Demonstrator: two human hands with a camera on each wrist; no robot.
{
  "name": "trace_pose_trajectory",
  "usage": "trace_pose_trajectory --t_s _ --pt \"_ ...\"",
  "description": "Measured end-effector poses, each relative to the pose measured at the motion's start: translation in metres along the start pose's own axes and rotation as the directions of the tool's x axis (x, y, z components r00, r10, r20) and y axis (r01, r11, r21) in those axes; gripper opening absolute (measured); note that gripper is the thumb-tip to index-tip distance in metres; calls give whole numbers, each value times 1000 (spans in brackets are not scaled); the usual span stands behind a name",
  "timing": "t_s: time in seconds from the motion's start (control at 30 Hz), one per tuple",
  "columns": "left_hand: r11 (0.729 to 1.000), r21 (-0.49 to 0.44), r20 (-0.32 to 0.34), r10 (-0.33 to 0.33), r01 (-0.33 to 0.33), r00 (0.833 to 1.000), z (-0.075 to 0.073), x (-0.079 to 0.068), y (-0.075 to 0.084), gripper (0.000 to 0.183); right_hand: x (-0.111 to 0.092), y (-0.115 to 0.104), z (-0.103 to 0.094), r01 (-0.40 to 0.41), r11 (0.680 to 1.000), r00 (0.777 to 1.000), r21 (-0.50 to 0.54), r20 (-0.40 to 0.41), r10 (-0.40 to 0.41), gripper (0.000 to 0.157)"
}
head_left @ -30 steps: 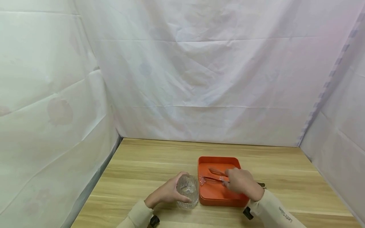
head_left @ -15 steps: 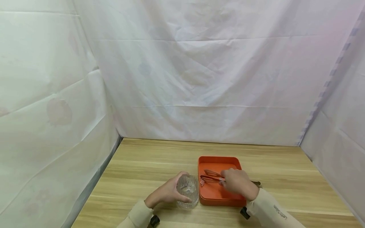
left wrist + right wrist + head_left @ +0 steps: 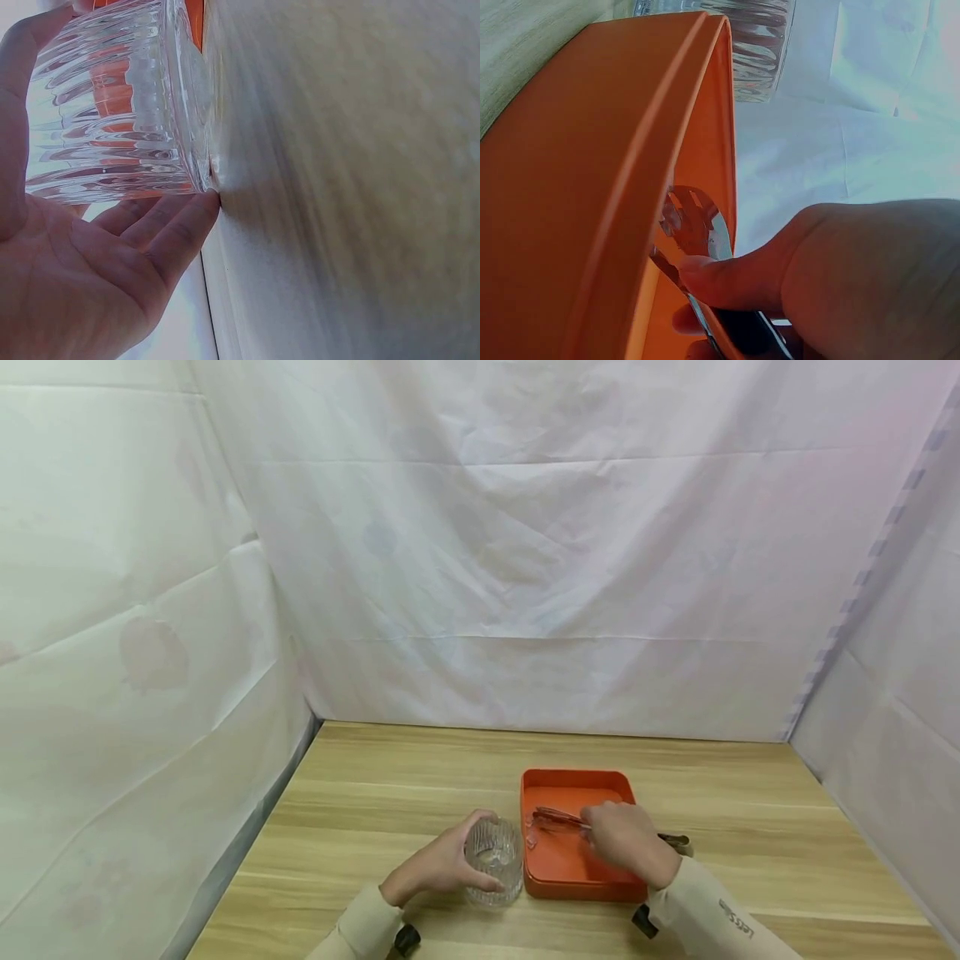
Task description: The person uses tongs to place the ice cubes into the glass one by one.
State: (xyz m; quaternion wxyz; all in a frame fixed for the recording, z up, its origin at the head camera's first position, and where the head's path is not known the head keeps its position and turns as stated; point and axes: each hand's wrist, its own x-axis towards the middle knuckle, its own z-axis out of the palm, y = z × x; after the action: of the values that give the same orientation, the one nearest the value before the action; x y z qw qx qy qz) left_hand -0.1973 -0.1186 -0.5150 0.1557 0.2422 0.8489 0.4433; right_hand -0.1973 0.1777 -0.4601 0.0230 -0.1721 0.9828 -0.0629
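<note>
A clear ribbed glass (image 3: 498,860) stands upright on the table, and my left hand (image 3: 447,863) holds it with thumb and fingers curved round its sides. In the left wrist view the glass (image 3: 112,105) has fingertips near its base. My right hand (image 3: 628,840) grips metal tongs (image 3: 557,818) over a shallow orange tray (image 3: 581,891). The slotted ends of the tongs (image 3: 697,221) are down inside the tray, close together in the head view. A small clear, ice-like piece (image 3: 532,841) lies by the tray's left wall, right at the tong ends.
The tray's left wall stands close beside the glass. Behind the tongs hand, their dark handle end (image 3: 677,844) sticks out past the tray's right side. White cloth (image 3: 525,568) hangs at the back and both sides of the wood-grain table (image 3: 405,760).
My right hand has shifted a little left with the tongs. The tong ends, spread apart before, have drawn together. My left hand and the glass have stayed put.
</note>
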Motion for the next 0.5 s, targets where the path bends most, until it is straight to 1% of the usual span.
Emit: trace_pose_trajectory --t_s 0.23,0.37,0.5 --pt "1000 4 3 0 0 1000 -1 -1 2 97 -1 8 -5 -40 999 998 25 -39 41 23" --pt "1000 8 3 0 0 1000 -1 0 2 97 -3 13 -10 -36 999 995 29 -91 39 24" --pt "1000 17 5 8 -8 1000 -1 0 1 96 -4 16 -14 -38 997 992 64 -116 45 26"
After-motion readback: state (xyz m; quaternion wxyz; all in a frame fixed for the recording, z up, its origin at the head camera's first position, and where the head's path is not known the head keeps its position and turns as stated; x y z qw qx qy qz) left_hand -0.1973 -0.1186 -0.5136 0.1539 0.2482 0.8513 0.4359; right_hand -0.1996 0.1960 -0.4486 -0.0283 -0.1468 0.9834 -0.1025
